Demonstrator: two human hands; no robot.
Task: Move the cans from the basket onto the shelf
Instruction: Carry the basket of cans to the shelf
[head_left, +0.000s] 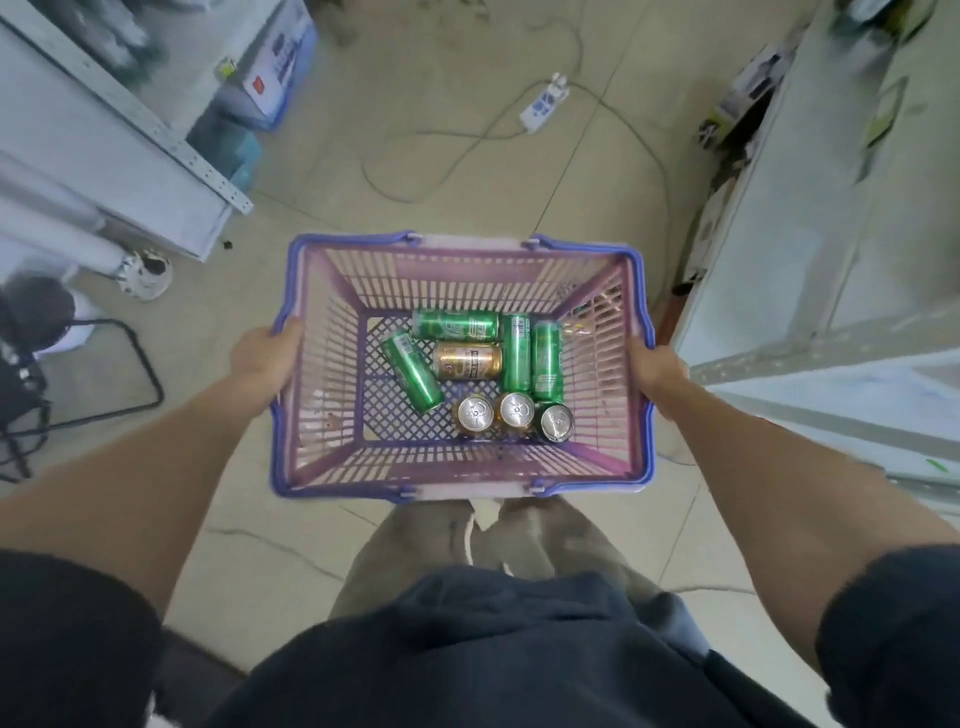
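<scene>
The left hand is clamped on the basket's left rim at about nine o'clock, thumb over the blue edge. The right hand grips the right rim at three o'clock in the same way. Between them the pink basket with blue trim hangs above the tiled floor.

All the cans lie or stand on the basket's mesh bottom. Four green cans lie on their sides: one slanted at nine o'clock, one crosswise at twelve o'clock, and two side by side toward two o'clock. A gold can lies in the middle, just below the crosswise green one. Three upright cans stand in a row at five o'clock, touching or nearly so: two gold and one dark. The printing on the cans is too blurred to read.

A white shelf rises at three o'clock, close beside the right hand, with boxes on its lower levels. Another metal shelving unit stands at ten o'clock, with a blue and white carton beside it; its lettering is not legible. A white power strip and its looping cable lie on the floor at twelve o'clock. A black metal frame sits at nine o'clock.
</scene>
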